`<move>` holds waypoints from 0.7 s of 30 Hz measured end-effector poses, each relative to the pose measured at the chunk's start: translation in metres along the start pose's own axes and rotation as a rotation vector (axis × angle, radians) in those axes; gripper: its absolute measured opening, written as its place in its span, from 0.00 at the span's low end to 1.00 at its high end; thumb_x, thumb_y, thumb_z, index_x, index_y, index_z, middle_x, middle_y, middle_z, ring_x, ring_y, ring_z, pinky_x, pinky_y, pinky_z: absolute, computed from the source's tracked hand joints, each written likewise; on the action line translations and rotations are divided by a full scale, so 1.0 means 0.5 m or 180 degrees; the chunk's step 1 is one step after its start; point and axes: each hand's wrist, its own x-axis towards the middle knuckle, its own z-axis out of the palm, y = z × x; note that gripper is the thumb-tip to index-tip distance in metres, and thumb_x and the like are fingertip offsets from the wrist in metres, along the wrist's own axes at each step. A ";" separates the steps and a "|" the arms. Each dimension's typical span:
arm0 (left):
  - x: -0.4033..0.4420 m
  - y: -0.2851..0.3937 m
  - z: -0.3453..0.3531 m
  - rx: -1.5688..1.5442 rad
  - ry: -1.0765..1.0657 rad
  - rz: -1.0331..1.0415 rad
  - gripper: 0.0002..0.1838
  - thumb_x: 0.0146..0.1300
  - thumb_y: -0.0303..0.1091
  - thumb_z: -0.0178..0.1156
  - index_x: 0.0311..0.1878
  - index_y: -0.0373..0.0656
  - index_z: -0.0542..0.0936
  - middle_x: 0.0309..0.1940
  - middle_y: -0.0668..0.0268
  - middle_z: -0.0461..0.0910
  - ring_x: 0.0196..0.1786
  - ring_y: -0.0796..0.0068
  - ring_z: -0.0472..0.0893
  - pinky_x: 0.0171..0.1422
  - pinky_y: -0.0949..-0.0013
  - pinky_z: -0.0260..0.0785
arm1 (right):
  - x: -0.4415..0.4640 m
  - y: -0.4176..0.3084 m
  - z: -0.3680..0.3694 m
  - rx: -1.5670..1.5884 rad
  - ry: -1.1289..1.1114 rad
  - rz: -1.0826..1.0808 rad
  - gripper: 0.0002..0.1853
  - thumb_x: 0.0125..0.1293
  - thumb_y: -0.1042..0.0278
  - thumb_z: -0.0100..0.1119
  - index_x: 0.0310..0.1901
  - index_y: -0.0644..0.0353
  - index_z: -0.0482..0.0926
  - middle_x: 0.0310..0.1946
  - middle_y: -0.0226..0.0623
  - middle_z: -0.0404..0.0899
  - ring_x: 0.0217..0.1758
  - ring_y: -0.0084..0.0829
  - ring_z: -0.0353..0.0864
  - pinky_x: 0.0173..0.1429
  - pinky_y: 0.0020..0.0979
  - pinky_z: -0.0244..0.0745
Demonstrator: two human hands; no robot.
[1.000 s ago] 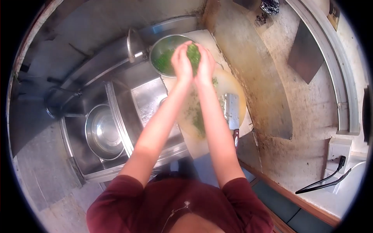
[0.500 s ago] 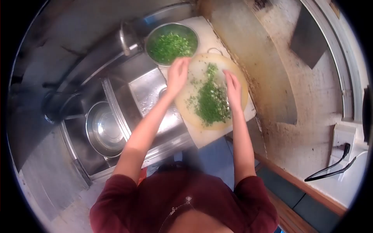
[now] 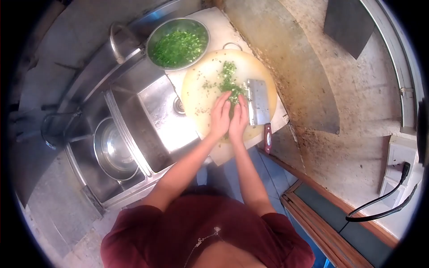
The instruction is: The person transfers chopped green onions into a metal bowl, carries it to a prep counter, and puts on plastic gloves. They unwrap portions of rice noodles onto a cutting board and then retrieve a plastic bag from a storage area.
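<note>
Chopped green herbs (image 3: pixel 229 80) lie on a round, yellowish cutting board (image 3: pixel 194 96). My left hand (image 3: pixel 220 115) and my right hand (image 3: pixel 239 117) are side by side on the board, cupped around part of the herbs, their fingers curved and pointing away from me. Between the palms only a little green shows. Just right of my right hand, a cleaver (image 3: pixel 259 102) rests flat, its dark red handle over the board's edge. A metal bowl (image 3: pixel 206 44) of chopped greens stands beyond the board to the left.
At the left is a steel double sink (image 3: pixel 147 134) with a faucet (image 3: pixel 115 42) and a round metal basin (image 3: pixel 114 149) in its left compartment. A stained wall panel (image 3: pixel 295 62) runs along the right. Black cables (image 3: pixel 380 214) hang from an outlet at the lower right.
Both hands went from above the bowl, holding greens, back apart over the board, then came together around the herbs there. The bowl's greens and the cleaver are uncovered now.
</note>
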 end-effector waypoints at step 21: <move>0.416 0.135 -0.244 -0.0286 0.1185 0.0587 0.16 0.63 0.36 0.46 0.44 0.37 0.79 0.45 0.57 0.79 0.51 0.67 0.76 0.58 0.69 0.62 | 0.294 -0.200 0.372 0.0962 -0.0505 -0.0599 0.14 0.63 0.65 0.49 0.44 0.65 0.78 0.43 0.42 0.79 0.48 0.32 0.76 0.54 0.29 0.67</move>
